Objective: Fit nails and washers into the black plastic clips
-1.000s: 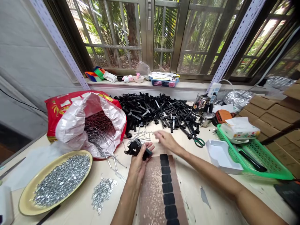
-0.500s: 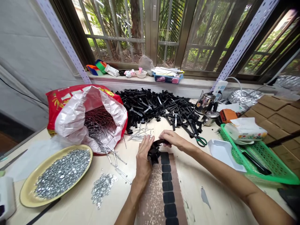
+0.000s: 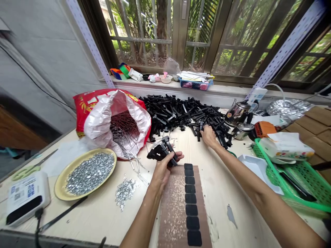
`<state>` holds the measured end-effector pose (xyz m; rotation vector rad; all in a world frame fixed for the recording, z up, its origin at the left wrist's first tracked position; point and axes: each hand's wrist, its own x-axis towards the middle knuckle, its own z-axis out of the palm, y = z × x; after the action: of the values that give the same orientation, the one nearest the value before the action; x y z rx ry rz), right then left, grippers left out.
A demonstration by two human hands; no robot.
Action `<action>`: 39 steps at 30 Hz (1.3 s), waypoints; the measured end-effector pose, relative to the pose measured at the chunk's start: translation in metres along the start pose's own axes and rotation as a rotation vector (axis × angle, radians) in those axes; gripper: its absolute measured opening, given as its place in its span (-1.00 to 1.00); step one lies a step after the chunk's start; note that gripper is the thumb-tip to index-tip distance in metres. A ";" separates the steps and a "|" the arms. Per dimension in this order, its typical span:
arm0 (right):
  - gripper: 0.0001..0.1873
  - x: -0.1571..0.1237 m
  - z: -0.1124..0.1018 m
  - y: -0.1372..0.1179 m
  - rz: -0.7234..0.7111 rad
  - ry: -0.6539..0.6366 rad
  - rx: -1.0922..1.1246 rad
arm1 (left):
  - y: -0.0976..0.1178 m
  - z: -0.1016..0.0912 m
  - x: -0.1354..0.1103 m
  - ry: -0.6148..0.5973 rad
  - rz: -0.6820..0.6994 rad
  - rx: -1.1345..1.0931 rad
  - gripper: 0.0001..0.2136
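My left hand (image 3: 163, 168) is closed round a bundle of black plastic pieces (image 3: 161, 151), held just above the table near its middle. My right hand (image 3: 208, 135) reaches forward to the near edge of the big pile of black plastic pieces (image 3: 181, 113), with its fingers curled among them; what they grip is hidden. A few loose metal pins (image 3: 134, 165) lie beside the left hand. A brown board with a row of black square pads (image 3: 190, 203) lies right below the left hand.
A red-and-white bag of metal pins (image 3: 121, 125) stands at the left. A yellow plate of small washers (image 3: 86, 174) and a loose heap of washers (image 3: 125, 189) lie nearer. Two kettles (image 3: 239, 119), scissors, a white tray (image 3: 252, 168) and a green basket (image 3: 297, 175) crowd the right.
My right hand left the bundle and reached forward to the black pile. My left hand lifted the bundle slightly. The camera turned left, bringing a white device at the table's left edge into view.
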<state>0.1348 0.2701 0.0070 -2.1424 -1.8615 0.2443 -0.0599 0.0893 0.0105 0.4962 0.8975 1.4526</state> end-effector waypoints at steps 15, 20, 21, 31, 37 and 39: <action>-0.71 -0.049 -0.021 0.011 -0.086 0.051 -0.092 | 0.007 -0.003 -0.031 0.191 0.085 0.033 -0.58; -0.72 -0.102 -0.052 -0.002 -0.634 0.104 0.004 | 0.022 -0.019 -0.059 0.293 0.142 0.057 -0.56; -0.74 -0.112 -0.061 -0.005 -0.796 0.085 0.013 | 0.024 -0.023 -0.064 0.311 0.162 0.078 -0.55; -0.65 -0.186 -0.098 -0.045 -1.732 -0.101 0.053 | 0.000 -0.027 -0.116 -0.033 -0.196 0.088 -0.54; -0.68 -0.201 -0.073 -0.074 -1.720 -0.267 0.113 | -0.009 -0.039 -0.132 0.101 -0.046 0.129 -0.58; -0.69 -0.207 -0.064 -0.083 -1.685 -0.350 0.203 | -0.008 -0.045 -0.137 0.207 0.056 0.167 -0.62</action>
<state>0.0457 0.0689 0.0812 0.0686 -2.8704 0.3467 -0.0744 -0.0540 0.0072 0.5040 1.1848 1.5062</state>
